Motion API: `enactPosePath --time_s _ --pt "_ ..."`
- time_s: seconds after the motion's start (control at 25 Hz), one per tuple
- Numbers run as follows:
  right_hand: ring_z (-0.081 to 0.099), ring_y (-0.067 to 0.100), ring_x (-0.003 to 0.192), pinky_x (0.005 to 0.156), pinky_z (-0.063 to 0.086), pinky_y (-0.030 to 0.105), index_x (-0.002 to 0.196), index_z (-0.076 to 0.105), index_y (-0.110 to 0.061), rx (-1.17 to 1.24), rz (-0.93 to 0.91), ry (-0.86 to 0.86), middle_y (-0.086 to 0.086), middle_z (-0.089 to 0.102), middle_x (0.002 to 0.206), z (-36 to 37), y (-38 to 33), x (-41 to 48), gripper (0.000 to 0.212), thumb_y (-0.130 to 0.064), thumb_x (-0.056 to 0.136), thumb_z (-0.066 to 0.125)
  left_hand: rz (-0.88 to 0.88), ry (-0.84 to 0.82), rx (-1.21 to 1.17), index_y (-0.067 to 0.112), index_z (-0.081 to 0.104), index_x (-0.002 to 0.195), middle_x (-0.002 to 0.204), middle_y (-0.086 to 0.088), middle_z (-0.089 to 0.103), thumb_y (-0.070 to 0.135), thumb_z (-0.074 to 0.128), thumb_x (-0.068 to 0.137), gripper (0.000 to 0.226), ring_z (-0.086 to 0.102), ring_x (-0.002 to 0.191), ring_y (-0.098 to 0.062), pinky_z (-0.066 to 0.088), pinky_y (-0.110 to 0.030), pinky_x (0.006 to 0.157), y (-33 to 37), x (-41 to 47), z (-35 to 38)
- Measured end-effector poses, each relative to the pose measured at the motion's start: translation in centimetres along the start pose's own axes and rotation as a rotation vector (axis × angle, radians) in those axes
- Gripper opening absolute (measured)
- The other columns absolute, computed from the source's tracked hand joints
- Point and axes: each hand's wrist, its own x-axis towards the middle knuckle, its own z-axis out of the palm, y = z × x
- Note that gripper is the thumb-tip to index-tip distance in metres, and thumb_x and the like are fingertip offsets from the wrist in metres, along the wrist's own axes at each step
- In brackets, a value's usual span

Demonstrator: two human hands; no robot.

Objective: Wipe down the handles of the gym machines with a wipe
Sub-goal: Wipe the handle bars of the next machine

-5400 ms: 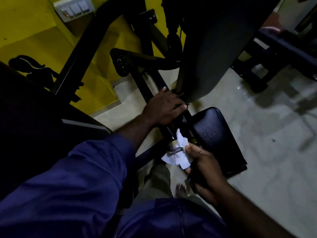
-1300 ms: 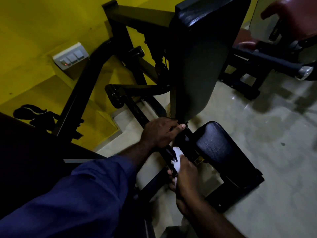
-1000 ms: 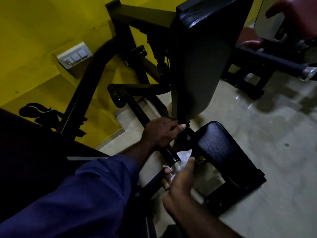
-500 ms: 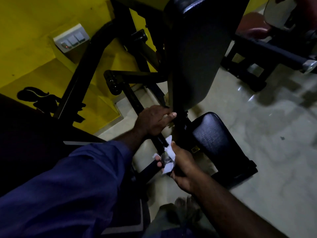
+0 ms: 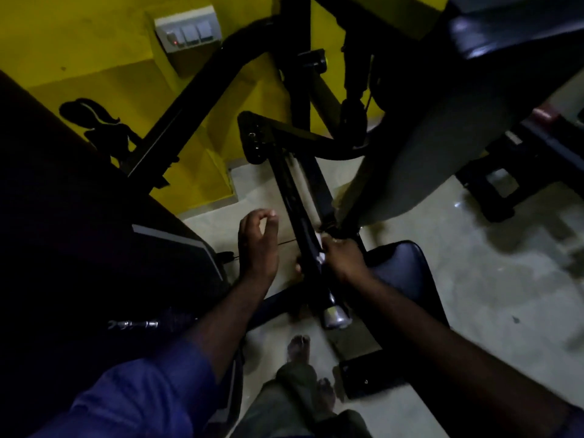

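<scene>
A black handle bar (image 5: 308, 248) of a gym machine runs from a pivot at the upper middle down to a silver end cap (image 5: 335, 316). My right hand (image 5: 339, 257) is wrapped round the bar's middle, pressing a white wipe (image 5: 319, 249) against it; only a small bit of the wipe shows. My left hand (image 5: 257, 245) hovers off the bar to its left, fingers loosely curled and holding nothing.
The machine's black seat pad (image 5: 401, 273) lies right of the bar and its large back pad (image 5: 420, 128) rises above. A yellow wall with a switch panel (image 5: 186, 28) is behind. Another machine (image 5: 521, 159) stands at the right on the grey floor. My bare feet (image 5: 298, 346) are below.
My left hand has let go of the bar and moved off to the left. My right hand with the wipe has slid up the bar, uncovering the silver end cap.
</scene>
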Motion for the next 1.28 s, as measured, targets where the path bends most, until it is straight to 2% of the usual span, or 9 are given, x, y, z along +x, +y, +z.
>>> enactPosePath --time_s 0.16,0.32,0.6,0.72,0.8,1.0,1.08,1.16,1.28 --pt "0.073 0.015 0.087 0.077 0.052 0.031 0.112 0.07 -0.015 -0.347 -0.557 0.111 0.006 0.072 0.09 2.0 -7.3 5.7 0.032 -0.034 0.11 0.044 -0.348 -0.159 -0.374 0.022 0.066 0.116 0.124 0.0 0.067 0.07 0.045 0.094 0.057 0.066 0.112 -0.026 0.049 -0.043 0.098 0.2 2.7 -0.6" --pt "0.03 0.035 0.153 0.113 0.038 0.033 0.149 0.052 -0.012 -0.931 -0.787 -0.185 0.012 0.031 0.166 4.3 -10.6 12.3 0.056 -0.044 0.106 0.037 -0.659 -0.247 -0.676 0.021 0.061 0.132 0.136 -0.007 0.065 0.071 0.035 0.1 0.065 0.067 0.117 -0.029 0.045 -0.057 0.11 0.2 4.6 0.2" --pt "0.007 0.012 0.158 0.123 0.016 0.018 0.161 0.029 -0.008 -0.765 -0.872 -0.294 0.01 0.004 0.172 0.6 -2.7 6.4 0.054 -0.023 0.11 0.04 -0.743 -0.223 -0.726 0.021 0.069 0.12 0.103 -0.005 0.079 0.071 0.029 0.101 0.067 0.077 0.09 -0.023 0.06 -0.034 0.063 -0.4 4.1 0.8" --pt "0.031 0.002 0.144 0.108 0.026 0.009 0.165 0.007 -0.012 -0.755 -0.647 -0.212 0.004 0.027 0.166 -0.3 0.0 0.9 0.062 -0.029 0.112 0.035 -0.698 -0.219 -0.603 0.02 0.062 0.133 0.128 -0.007 0.067 0.077 0.027 0.098 0.076 0.064 0.119 -0.022 0.052 -0.045 0.097 -0.2 3.3 0.7" --pt "0.052 0.002 0.113 0.091 0.029 0.0 0.156 0.024 -0.001 -0.706 -0.596 -0.154 0.003 0.053 0.131 -0.6 1.1 -2.0 0.049 -0.018 0.111 0.038 -0.662 -0.239 -0.559 0.025 0.062 0.135 0.148 -0.01 0.057 0.087 0.029 0.089 0.084 0.052 0.138 -0.027 0.037 -0.054 0.116 0.0 2.2 0.7" --pt "0.055 0.007 0.086 0.074 0.04 0.002 0.133 0.046 0.004 -0.659 -0.335 -0.441 0.003 0.055 0.108 -2.5 2.7 -5.1 0.048 -0.004 0.105 0.008 -0.546 -0.138 -0.485 0.017 0.061 0.138 0.139 -0.006 0.062 0.075 0.027 0.099 0.078 0.062 0.122 -0.022 0.05 -0.041 0.095 2.9 -3.5 0.5" --pt "0.057 0.005 0.073 0.074 0.043 0.008 0.097 0.058 -0.006 -1.333 -0.796 -0.083 -0.009 0.062 0.087 -4.5 5.2 -4.4 0.056 0.011 0.09 0.004 -0.48 -0.079 -0.418 0.016 0.058 0.14 0.144 -0.006 0.058 0.071 0.027 0.101 0.074 0.057 0.129 -0.023 0.048 -0.042 0.1 4.3 -6.6 0.4" --pt "0.049 0.003 0.063 0.064 0.037 0.013 0.082 0.051 -0.024 -1.017 -0.586 -0.149 -0.013 0.047 0.067 -5.6 4.3 -5.5 0.03 -0.011 0.096 0.029 -0.387 -0.025 -0.326 0.017 0.051 0.147 0.152 -0.002 0.05 0.068 0.026 0.103 0.071 0.048 0.138 -0.022 0.041 -0.046 0.113 5.5 -9.6 0.1" --pt "0.064 0.028 0.067 0.062 0.054 0.035 0.084 0.066 -0.01 -0.388 -0.367 -0.592 0.021 0.063 0.077 -9.3 4.3 -8.8 0.02 -0.021 0.089 0.049 -0.242 -0.02 -0.212 0.023 0.05 0.146 0.149 0.007 0.05 0.069 0.032 0.102 0.067 0.047 0.133 -0.015 0.038 -0.047 0.114 7.7 -14.4 0.4"
